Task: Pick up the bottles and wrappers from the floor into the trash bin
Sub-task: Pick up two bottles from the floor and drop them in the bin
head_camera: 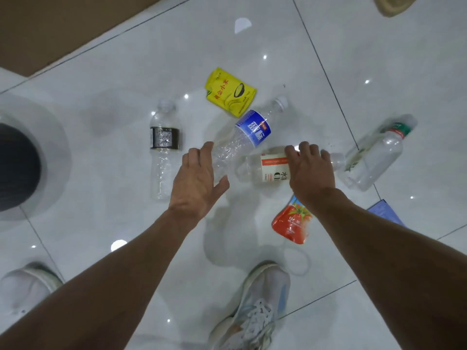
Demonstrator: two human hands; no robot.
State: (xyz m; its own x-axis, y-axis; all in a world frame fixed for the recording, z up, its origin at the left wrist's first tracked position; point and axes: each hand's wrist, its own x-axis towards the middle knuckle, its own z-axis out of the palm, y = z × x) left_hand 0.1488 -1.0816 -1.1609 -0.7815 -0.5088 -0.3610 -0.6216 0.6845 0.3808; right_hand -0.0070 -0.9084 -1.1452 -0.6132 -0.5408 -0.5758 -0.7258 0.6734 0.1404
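Your hands over bottles on the floor.
Your left hand [198, 176] spreads wide at the blue-label bottle [246, 133]; your right hand [309, 168] covers the white-label bottle [265, 168], grip unclear.

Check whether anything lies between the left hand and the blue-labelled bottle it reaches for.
Nothing visible does. The left hand is open right at the base of the blue-labelled bottle, with only bare floor tile around it.

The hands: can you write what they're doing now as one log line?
left hand: open, reaching blue-label bottle | right hand: over white-label bottle | trash bin: left | picked: none
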